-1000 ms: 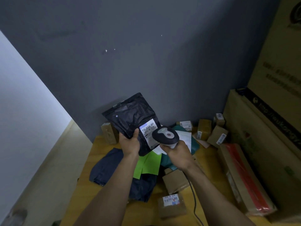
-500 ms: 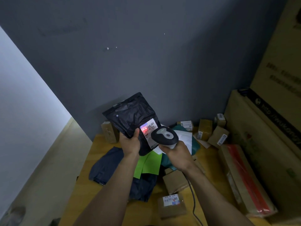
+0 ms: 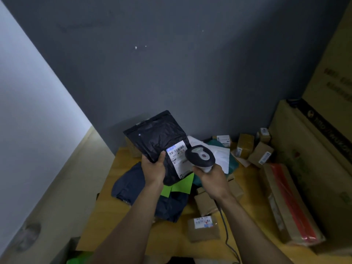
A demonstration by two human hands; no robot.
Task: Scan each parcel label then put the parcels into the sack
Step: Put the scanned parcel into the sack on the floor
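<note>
1. Scanning is the step in hand: the left hand [image 3: 153,169] holds a black parcel [image 3: 156,138] up above the bench [image 3: 133,225]. The thumb lies on its front and the fingers are behind, pinching its lower edge.
2. The right hand [image 3: 211,180] has its fingers curled round the handle of a scanner [image 3: 200,155]. The scanner's head sits just beside the parcel's white label [image 3: 178,159], turned toward it. No beam shows on the label, so I cannot tell whether it has read.
3. Left for this parcel, as I judge it: confirm the read, then drop it into the sack. No sack is plainly in view. The dark blue cloth [image 3: 125,185] lying flat on the bench below the hands may be it, but I cannot tell.
4. Much remains:
   - a labelled small box [image 3: 202,228] near the bench's front, with a plain box [image 3: 204,204] just behind it;
   - a cluster of small boxes [image 3: 253,149] at the back by the wall;
   - a white mailer [image 3: 219,157] and a teal one [image 3: 235,164] beneath the scanner.
5. Nothing visible shows a parcel already bagged, so I would place the task in its early or middle part.
</note>
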